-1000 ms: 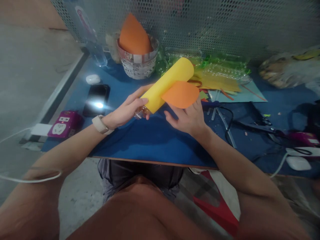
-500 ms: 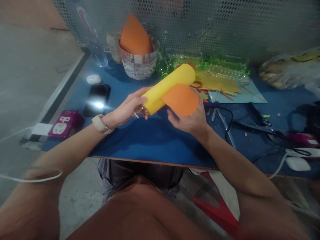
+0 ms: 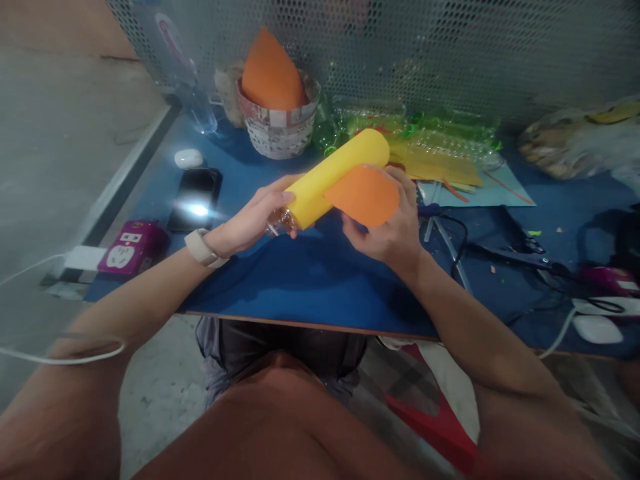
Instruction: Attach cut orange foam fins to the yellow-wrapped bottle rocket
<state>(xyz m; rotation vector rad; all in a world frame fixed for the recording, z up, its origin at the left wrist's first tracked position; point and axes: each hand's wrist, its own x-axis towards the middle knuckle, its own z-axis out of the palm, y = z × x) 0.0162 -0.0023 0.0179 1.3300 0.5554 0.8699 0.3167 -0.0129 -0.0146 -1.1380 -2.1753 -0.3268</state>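
Above the blue table I hold a tilted tube wrapped in yellow paper [image 3: 345, 163]; a clear plastic bottle end [image 3: 280, 222] sticks out at its lower left. My left hand [image 3: 263, 210] is closed round that lower end, thumb on top. A pointed orange paper piece [image 3: 367, 195] lies against the tube's right side, its tip towards the yellow. My right hand [image 3: 393, 227] is closed on the orange piece from the right, with several fingers hidden behind it.
A woven basket [image 3: 280, 133] holds an orange paper cone [image 3: 273, 73] at the back. Green plastic bottles [image 3: 450, 130] and paper sheets [image 3: 500, 192] lie behind my right hand. A lit phone [image 3: 195, 200] and purple power adapter [image 3: 133, 247] sit left. A glue gun [image 3: 520, 253] and cables are right.
My right hand has shifted slightly right, and the orange paper piece has turned a little with it. My left hand and the yellow tube stay almost in place.
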